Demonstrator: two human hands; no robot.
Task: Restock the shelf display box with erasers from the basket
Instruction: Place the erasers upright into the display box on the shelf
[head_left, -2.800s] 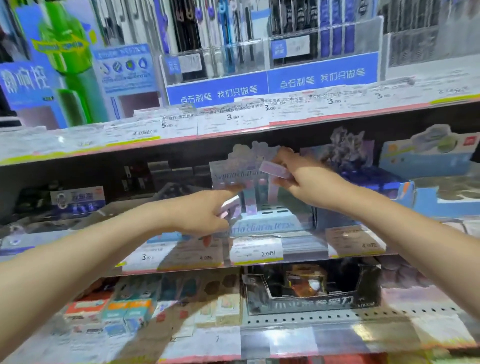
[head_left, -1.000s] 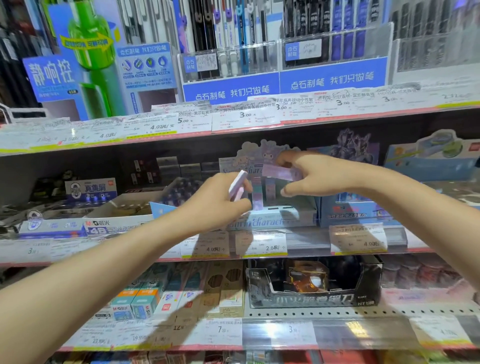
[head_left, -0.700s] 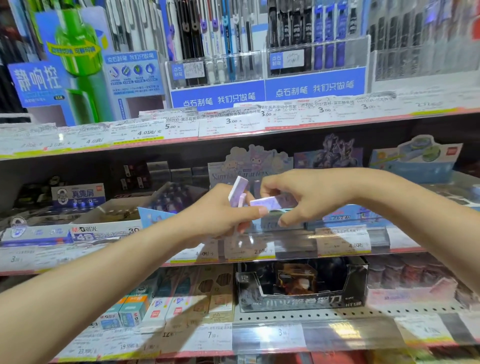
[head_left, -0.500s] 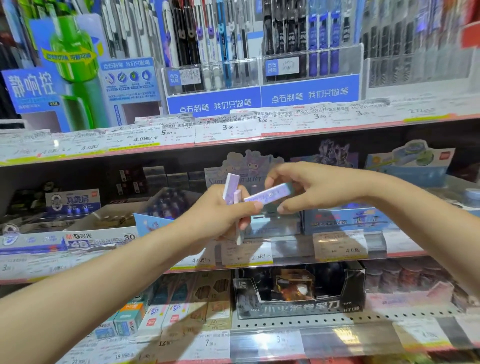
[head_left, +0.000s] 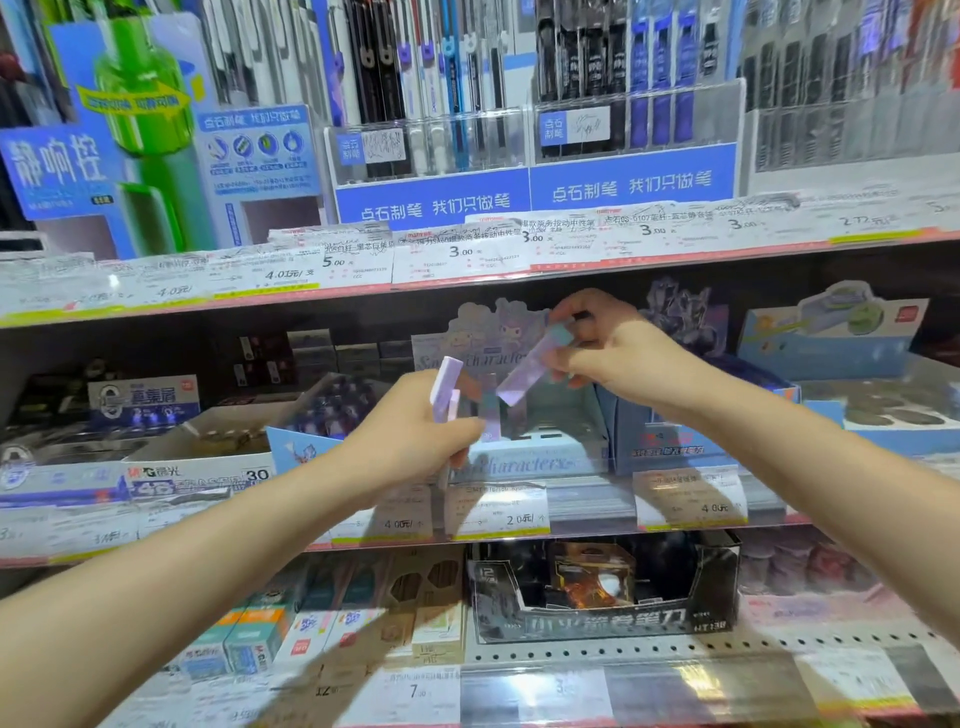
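Note:
A pale blue display box (head_left: 540, 457) with a cartoon header card stands on the middle shelf. Several purple erasers (head_left: 491, 410) stand upright inside it. My right hand (head_left: 618, 353) pinches one long lilac eraser (head_left: 532, 366) by its upper end, tilted, just above the box. My left hand (head_left: 415, 431) is in front of the box's left side and grips two more lilac erasers (head_left: 445, 389) that stick up from its fingers. No basket is in view.
A dark blue box (head_left: 670, 436) stands right of the display box, and a white box (head_left: 208, 452) to its left. Price tags (head_left: 498, 512) line the shelf edge. Pens hang above; a black box (head_left: 602, 613) sits on the lower shelf.
My right hand took one eraser from my left hand and lifted it up and right, toward the box. My left hand stayed in place with the remaining erasers.

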